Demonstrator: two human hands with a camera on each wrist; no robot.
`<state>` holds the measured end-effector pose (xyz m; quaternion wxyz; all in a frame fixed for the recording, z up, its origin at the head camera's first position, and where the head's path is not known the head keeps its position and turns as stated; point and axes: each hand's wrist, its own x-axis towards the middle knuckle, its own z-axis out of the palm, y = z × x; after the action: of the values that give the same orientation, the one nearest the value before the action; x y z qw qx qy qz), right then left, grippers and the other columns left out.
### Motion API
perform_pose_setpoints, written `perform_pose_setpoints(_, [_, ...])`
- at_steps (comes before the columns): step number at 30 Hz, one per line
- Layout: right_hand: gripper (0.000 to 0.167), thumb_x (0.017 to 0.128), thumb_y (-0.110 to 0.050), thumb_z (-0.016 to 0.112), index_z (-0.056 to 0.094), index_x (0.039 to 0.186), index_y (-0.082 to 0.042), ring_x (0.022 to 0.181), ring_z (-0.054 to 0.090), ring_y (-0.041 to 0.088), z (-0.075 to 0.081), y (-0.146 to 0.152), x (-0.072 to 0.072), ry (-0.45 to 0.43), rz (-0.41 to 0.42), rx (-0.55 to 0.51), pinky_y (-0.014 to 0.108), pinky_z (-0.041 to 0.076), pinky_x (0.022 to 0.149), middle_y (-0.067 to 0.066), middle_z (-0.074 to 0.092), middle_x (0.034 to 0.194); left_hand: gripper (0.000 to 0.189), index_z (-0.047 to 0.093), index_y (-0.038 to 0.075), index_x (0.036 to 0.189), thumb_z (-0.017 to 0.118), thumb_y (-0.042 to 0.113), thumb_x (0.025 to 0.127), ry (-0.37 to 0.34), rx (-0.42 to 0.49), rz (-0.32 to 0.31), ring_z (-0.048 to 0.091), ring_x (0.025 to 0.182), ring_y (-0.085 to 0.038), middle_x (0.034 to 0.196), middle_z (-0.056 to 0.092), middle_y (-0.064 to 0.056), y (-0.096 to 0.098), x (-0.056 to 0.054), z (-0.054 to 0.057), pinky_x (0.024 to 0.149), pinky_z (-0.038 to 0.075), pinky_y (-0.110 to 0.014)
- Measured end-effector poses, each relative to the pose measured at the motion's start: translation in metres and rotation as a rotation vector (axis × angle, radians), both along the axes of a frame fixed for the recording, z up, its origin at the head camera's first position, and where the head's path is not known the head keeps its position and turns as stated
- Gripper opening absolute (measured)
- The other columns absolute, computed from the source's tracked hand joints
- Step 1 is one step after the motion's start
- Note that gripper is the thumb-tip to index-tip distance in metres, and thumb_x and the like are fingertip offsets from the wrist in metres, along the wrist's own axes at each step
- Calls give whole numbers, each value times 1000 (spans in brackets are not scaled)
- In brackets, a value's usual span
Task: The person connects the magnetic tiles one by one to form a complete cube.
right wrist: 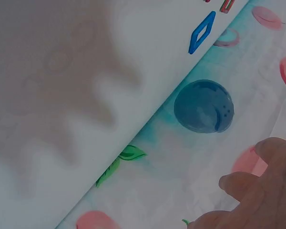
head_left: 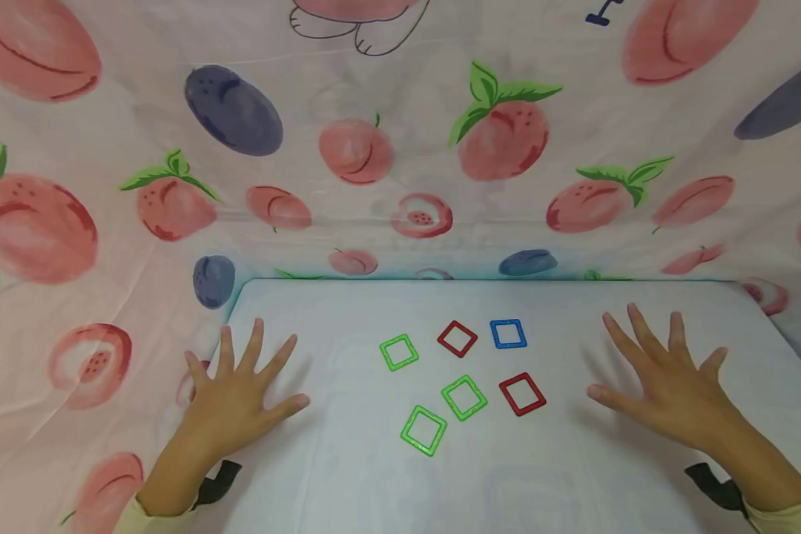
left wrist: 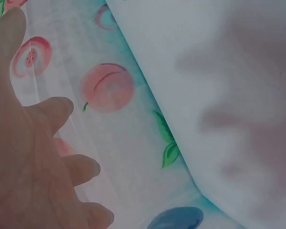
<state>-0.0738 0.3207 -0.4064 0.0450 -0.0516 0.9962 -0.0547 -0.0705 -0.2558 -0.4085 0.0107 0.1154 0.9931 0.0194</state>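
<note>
Fingers spread wide, my left hand (head_left: 230, 411) hovers palm down over the left side of the white table, holding nothing. My right hand (head_left: 674, 393) is likewise spread over the right side, its shadow falling on the tabletop. Between them lie several flat square plastic frames: a blue square frame (head_left: 508, 334), a red one (head_left: 457, 339) beside it, and another red square frame (head_left: 523, 394) lower right. Green square frames (head_left: 398, 352) lie at the left and toward the front, apart from each other. In the right wrist view the blue square frame (right wrist: 202, 32) shows near the table's far edge.
The white table (head_left: 334, 475) ends at a straight far edge. Behind it and along the left hangs a pale cloth (head_left: 274, 245) printed with peaches and dark blue fruit. A dark strap (head_left: 219, 482) is at the left wrist and another strap (head_left: 716, 486) at the right.
</note>
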Motion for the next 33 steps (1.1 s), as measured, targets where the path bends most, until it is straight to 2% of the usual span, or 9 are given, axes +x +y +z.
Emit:
perform_pose_setpoints(6, [121, 78, -81, 64, -1, 165, -29, 145, -20, 64, 0, -9, 3, -22, 20, -30, 93, -10, 85, 21, -2, 170, 89, 24, 40, 162, 44, 85, 88, 2, 8, -23, -4, 151, -60, 173, 5, -14, 12, 3, -3, 99, -5, -91])
perform_pose_setpoints(13, [115, 78, -83, 63, 7, 165, -32, 155, -11, 49, -6, -36, 5, -18, 106, -81, 91, -6, 94, 12, 7, 173, 83, 28, 43, 160, 43, 84, 89, 18, 50, -113, 5, 154, -56, 172, 16, -11, 46, 10, -5, 104, 3, -88])
perform_pose_setpoints(17, [110, 80, -82, 62, 10, 165, -35, 158, -7, 44, -10, -53, 5, -15, 160, -125, 90, -4, 98, 6, 10, 173, 82, 27, 44, 160, 42, 83, 90, 29, 53, -157, 9, 155, -53, 171, 18, -9, 66, 15, -9, 106, 7, -87])
perform_pose_setpoints(20, [108, 80, -82, 63, 14, 164, -36, 158, 6, 43, -12, -67, 3, -23, 181, -154, 87, 3, 105, 4, 18, 172, 78, 32, 40, 159, 45, 79, 92, 39, 62, -184, 15, 155, -50, 170, 24, -8, 81, 17, -15, 107, 12, -85])
perform_pose_setpoints(24, [104, 79, -79, 67, 26, 163, -32, 152, 31, 39, -16, -87, -1, -13, 222, -174, 77, 19, 113, 4, 39, 164, 74, 42, 31, 157, 50, 71, 95, 24, 68, -223, 24, 154, -45, 166, 35, -7, 100, 18, -23, 109, 19, -81])
perform_pose_setpoints(28, [97, 81, -75, 68, 36, 160, -29, 140, 52, 33, -22, -103, -8, 50, 314, -191, 65, 38, 111, 5, 56, 151, 70, 49, 24, 153, 54, 66, 97, -36, 124, -269, 35, 151, -39, 160, 46, -6, 117, 18, -28, 113, 25, -74])
perform_pose_setpoints(33, [92, 81, -75, 69, 44, 156, -27, 126, 64, 26, -27, -121, -18, 72, 395, -190, 54, 51, 102, 2, 66, 138, 67, 57, 15, 146, 64, 58, 95, -81, 199, -322, 52, 139, -31, 146, 59, -8, 135, 17, -35, 112, 41, -57])
